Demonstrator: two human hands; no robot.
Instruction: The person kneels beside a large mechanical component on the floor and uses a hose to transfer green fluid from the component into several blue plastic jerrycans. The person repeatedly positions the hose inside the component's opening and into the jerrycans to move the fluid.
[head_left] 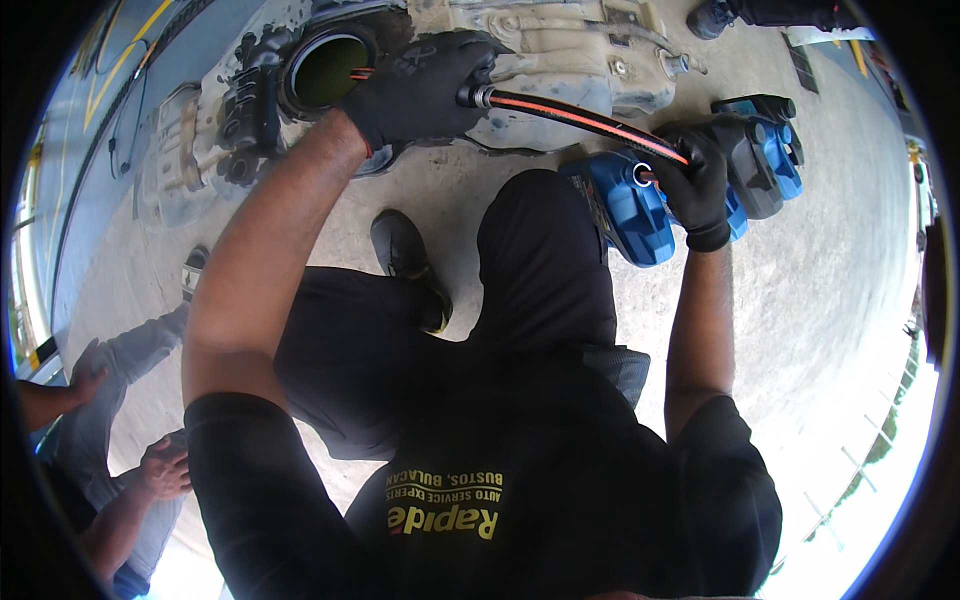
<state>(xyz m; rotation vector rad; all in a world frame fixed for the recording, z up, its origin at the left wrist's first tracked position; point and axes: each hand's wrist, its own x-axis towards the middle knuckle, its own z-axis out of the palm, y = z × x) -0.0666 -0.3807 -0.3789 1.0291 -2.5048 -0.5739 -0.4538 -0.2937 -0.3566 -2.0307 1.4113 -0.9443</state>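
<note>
Head view – both gloved hands [420, 85] [700, 180] gripping orange-striped hose [580, 118] over blue jug [630, 205].

A large, dirty plastic fuel tank [560, 60] lay on the concrete floor [800, 300] ahead of the crouching person, its round opening [325, 70] to the left. A black-and-orange rubber hose [585, 120] ran from that opening rightward into a blue plastic jug [630, 210], with a second blue plastic jug [775, 150] just behind it. A bystander [110, 440] sat at far left.
</note>
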